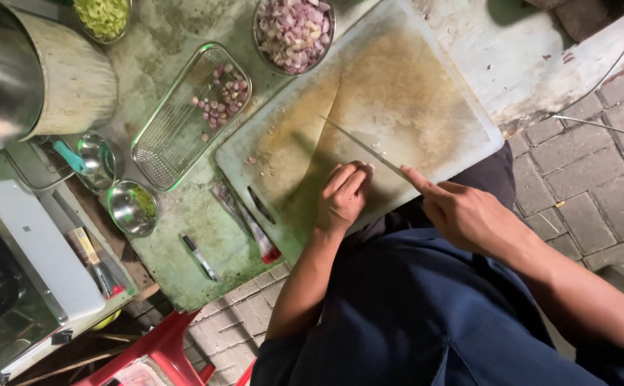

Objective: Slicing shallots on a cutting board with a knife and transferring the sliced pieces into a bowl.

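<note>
My right hand grips a long knife, forefinger stretched along its spine, the blade lying across a stained white cutting board. My left hand is curled, fingertips down on the board right beside the blade; whatever lies under the fingers is hidden. A few small pale bits lie near the blade. A metal bowl of chopped purple shallots stands at the board's far edge. A wire tray to the left holds several small whole shallots.
A big steel pot and a bowl of green chopped vegetable stand at the far left. Two small metal bowls, a pen, a packet and a white appliance lie on the worn green counter. Red plastic stool below.
</note>
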